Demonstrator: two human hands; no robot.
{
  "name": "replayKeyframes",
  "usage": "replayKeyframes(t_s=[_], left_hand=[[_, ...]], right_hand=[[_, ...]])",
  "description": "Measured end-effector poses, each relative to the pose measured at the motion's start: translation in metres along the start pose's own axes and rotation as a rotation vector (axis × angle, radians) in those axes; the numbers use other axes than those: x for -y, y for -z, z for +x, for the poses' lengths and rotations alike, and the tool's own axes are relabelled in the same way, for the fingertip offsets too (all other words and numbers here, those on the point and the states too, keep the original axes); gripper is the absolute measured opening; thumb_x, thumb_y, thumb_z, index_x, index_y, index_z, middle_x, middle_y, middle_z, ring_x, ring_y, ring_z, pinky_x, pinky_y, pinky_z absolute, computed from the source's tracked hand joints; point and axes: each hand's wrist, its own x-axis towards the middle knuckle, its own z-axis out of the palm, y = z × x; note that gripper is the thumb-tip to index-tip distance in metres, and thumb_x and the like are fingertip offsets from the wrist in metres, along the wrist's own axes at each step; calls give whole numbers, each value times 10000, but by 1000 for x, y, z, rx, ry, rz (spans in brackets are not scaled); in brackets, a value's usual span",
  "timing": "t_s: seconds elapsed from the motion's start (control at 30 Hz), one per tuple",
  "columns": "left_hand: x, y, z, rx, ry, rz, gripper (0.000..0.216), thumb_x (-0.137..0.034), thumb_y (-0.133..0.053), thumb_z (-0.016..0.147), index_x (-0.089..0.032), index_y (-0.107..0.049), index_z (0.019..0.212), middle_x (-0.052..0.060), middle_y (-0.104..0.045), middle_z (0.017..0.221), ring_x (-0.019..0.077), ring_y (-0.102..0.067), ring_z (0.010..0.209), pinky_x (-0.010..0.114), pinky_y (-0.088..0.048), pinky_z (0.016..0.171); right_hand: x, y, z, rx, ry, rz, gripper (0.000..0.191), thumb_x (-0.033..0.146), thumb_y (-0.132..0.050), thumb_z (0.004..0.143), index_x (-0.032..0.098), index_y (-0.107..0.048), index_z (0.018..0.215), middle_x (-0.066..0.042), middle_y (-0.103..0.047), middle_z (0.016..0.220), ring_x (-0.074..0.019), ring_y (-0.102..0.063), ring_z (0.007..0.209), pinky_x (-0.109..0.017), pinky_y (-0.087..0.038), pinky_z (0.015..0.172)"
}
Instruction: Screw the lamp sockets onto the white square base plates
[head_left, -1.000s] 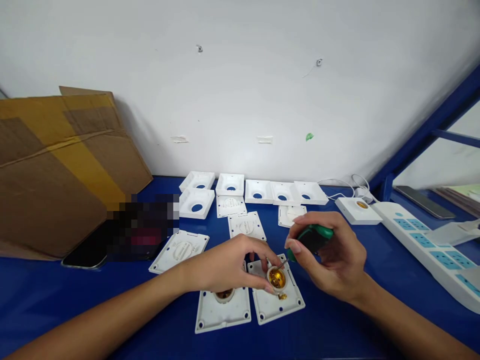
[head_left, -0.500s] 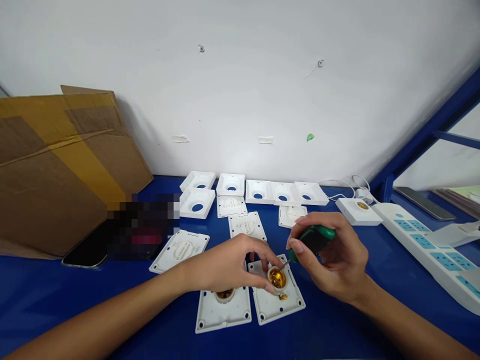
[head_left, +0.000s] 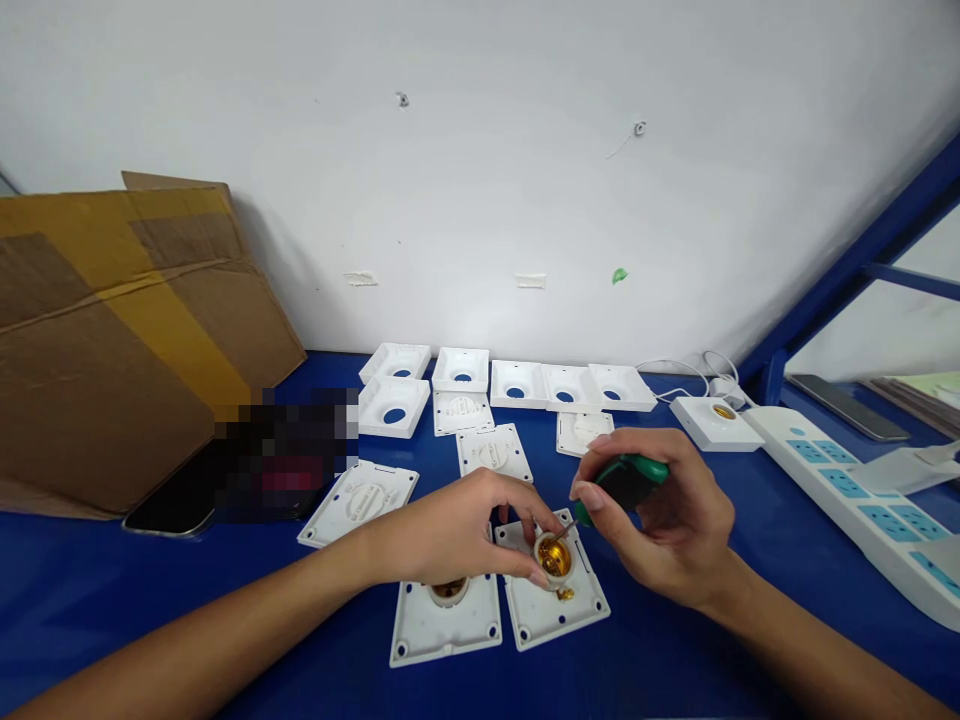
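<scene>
My left hand [head_left: 484,520] pinches the round rim of a lamp socket [head_left: 556,558] between thumb and fingers. The socket has a brass-coloured screw shell and sits on a white square base plate [head_left: 562,622] near the front of the table. In my right hand [head_left: 686,530] is a screwdriver [head_left: 630,482] with a green and black handle, its fingers wrapped around it. The thin shaft slants down left into the socket; the tip is hard to make out. Under my left wrist lies a second base plate [head_left: 446,640] with another socket, partly covered.
Several white square covers [head_left: 395,408] with round holes line the wall. More base plates [head_left: 495,452] lie behind my hands. A cardboard box [head_left: 112,350] stands left, near a dark phone [head_left: 176,500]. At right are an assembled lamp holder [head_left: 716,425] and a power strip [head_left: 855,500].
The screwdriver and my right hand have shifted very slightly, with the shaft still in the socket. My left hand keeps its hold on the lamp socket.
</scene>
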Motion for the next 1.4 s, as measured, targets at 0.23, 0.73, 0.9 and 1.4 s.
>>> replayKeyframes(t_s=[0.23,0.73,0.9,1.4], left_hand=[[0,-1,0,-2,-14,-10,320,-272,-913,816,-218,-808,1114,42,-811,1129,228,-729,1092,323,-533,979],[-5,-4,2,-133,-70,-67,107,-283,-812,921,-198,-835,982,50,-786,982,194,-698,904,293,-518,795],[-1,-8,3,-176,-58,-73,82,-255,-806,923,-183,-844,931,49,-817,928,197,-725,876,294,-538,797],[-4,-8,2,-175,-150,48,57,-216,-783,934,-192,-835,929,41,-811,927,172,-733,833,259,-550,746]], right_hand=[[0,-1,1,-2,-6,10,463,30,-734,871,219,-616,1277,-7,-694,943,-145,-712,733,-280,-599,627],[0,6,4,149,-66,70,572,87,-730,922,267,-531,1427,-4,-683,1013,-149,-703,828,-300,-589,745],[5,10,8,309,-164,188,608,194,-513,1061,320,-329,1626,-57,-652,1167,-187,-675,967,-372,-591,856],[4,11,6,302,-193,158,564,205,-577,1046,359,-433,1569,-65,-660,1168,-210,-703,1001,-370,-621,836]])
